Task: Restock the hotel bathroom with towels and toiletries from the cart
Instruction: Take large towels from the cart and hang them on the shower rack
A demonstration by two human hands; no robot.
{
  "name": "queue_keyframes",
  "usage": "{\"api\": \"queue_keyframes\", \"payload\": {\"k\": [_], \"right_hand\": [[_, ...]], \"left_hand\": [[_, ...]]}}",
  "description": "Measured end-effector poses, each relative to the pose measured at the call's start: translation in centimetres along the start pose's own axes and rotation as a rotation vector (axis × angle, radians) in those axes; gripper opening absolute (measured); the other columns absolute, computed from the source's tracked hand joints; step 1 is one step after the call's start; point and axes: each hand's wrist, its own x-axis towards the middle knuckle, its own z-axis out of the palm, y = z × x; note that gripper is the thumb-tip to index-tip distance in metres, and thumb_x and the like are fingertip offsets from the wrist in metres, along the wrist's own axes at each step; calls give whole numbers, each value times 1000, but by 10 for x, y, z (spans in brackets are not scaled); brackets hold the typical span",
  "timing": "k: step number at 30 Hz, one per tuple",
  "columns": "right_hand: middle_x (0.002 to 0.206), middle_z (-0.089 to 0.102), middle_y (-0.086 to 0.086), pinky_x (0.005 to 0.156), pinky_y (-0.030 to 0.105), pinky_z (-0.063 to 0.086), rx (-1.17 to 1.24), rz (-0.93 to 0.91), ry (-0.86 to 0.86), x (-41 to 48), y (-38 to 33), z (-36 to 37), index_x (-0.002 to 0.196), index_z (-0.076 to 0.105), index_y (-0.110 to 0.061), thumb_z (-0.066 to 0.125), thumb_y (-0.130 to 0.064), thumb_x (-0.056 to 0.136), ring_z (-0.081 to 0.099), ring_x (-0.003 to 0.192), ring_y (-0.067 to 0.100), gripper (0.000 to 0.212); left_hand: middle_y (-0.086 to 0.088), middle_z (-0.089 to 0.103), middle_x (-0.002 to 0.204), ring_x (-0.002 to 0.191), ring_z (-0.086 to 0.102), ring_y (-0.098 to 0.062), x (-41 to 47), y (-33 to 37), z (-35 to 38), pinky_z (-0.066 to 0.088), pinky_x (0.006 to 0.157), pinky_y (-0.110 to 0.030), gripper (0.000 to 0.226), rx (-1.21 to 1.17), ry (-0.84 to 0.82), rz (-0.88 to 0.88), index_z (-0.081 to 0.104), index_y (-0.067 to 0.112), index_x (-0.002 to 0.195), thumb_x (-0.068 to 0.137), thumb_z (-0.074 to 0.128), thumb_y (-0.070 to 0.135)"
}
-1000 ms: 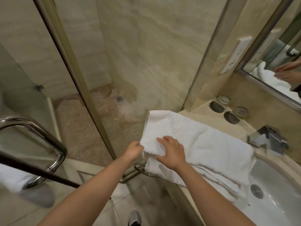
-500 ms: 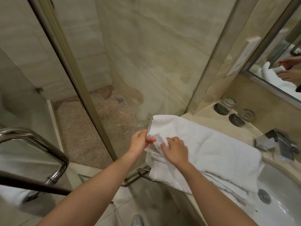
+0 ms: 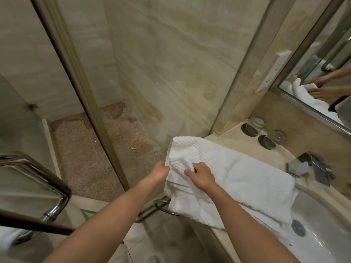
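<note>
A white waffle-textured towel (image 3: 237,171) lies folded across the beige vanity counter (image 3: 214,138), its right end reaching over the sink basin. Its left end droops off the counter's edge above a chrome towel ring (image 3: 161,206). My left hand (image 3: 159,170) pinches the towel's left edge. My right hand (image 3: 201,175) grips a bunched fold of the top layer just beside it. Both hands hold the same end of the towel.
A glass shower screen with a brass frame (image 3: 76,76) stands to the left. Two glasses (image 3: 266,138) sit in the counter's back corner. A chrome faucet (image 3: 311,168) and the white sink (image 3: 322,240) are at right, under a mirror (image 3: 322,78). A chrome door handle (image 3: 47,188) juts at left.
My left hand has moved from under the towel's corner up to its left edge. My right hand went from lying flat on the towel to pinching a fold of it.
</note>
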Motion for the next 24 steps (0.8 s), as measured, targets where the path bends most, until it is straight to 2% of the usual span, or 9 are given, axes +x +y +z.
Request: {"api": "queue_keyframes", "payload": {"k": [2, 3, 7, 11, 14, 18, 21, 23, 24], "right_hand": [[101, 47, -1, 79, 35, 36, 5, 12, -21, 1, -2, -2, 64, 37, -29, 54, -42, 90, 49, 106, 25, 34], [99, 47, -2, 78, 36, 36, 15, 22, -32, 2, -3, -2, 64, 37, -29, 55, -42, 89, 49, 103, 24, 33], [78, 41, -5, 68, 32, 32, 97, 52, -50, 4, -7, -7, 58, 36, -25, 61, -41, 84, 44, 83, 19, 40], [80, 42, -4, 72, 34, 33, 160, 95, -90, 8, -9, -10, 55, 37, -25, 59, -39, 83, 45, 84, 20, 38], [74, 38, -4, 71, 37, 31, 210, 80, -111, 7, -7, -11, 46, 42, -28, 58, -42, 72, 39, 74, 17, 34], [65, 35, -6, 69, 38, 29, 282, 39, -126, 4, -4, -14, 43, 37, -25, 56, -42, 71, 34, 65, 14, 38], [63, 39, -6, 71, 41, 30, 344, 30, -147, 3, 0, -15, 56, 32, -21, 52, -50, 68, 36, 67, 14, 38], [70, 56, -10, 78, 40, 39, 377, 66, -153, 4, 2, -14, 60, 49, -19, 53, -57, 67, 50, 74, 12, 39], [83, 66, -12, 85, 38, 44, 395, 77, -157, 4, 2, -13, 68, 64, -20, 53, -61, 64, 58, 84, 12, 43]], "left_hand": [[-10, 66, 115, 97, 65, -23, 5, -1, 2, 56, 71, -31, 39, -6, -17, 1, 54, 7, 130, 94, 41, 4], [-10, 64, 119, 98, 65, -23, 6, -1, 3, 55, 69, -30, 41, -7, -21, -2, 50, 9, 135, 94, 43, 6], [-6, 61, 114, 86, 61, -16, 6, 2, 7, 46, 58, -23, 38, 2, -11, -25, 48, 9, 134, 96, 49, 10], [-7, 56, 116, 97, 54, -21, 15, 0, 7, 43, 74, -29, 45, 26, -12, -71, 45, 7, 136, 91, 48, 4], [-6, 53, 114, 99, 50, -21, 19, 0, 6, 40, 76, -30, 48, 29, -3, -78, 44, 7, 133, 87, 48, 0], [-9, 58, 109, 91, 56, -22, 23, 1, 6, 43, 65, -30, 36, -114, 119, -37, 51, 2, 124, 89, 47, 6], [-7, 62, 101, 89, 59, -23, 23, 3, 8, 46, 72, -33, 26, -204, 192, 4, 60, 6, 107, 95, 48, 26], [-2, 59, 86, 81, 57, -20, 22, 4, 7, 43, 69, -31, 25, -178, 211, 47, 57, 13, 88, 95, 54, 37], [0, 58, 83, 78, 57, -18, 22, 4, 6, 42, 65, -29, 23, -149, 206, 70, 57, 14, 89, 93, 59, 36]]}}
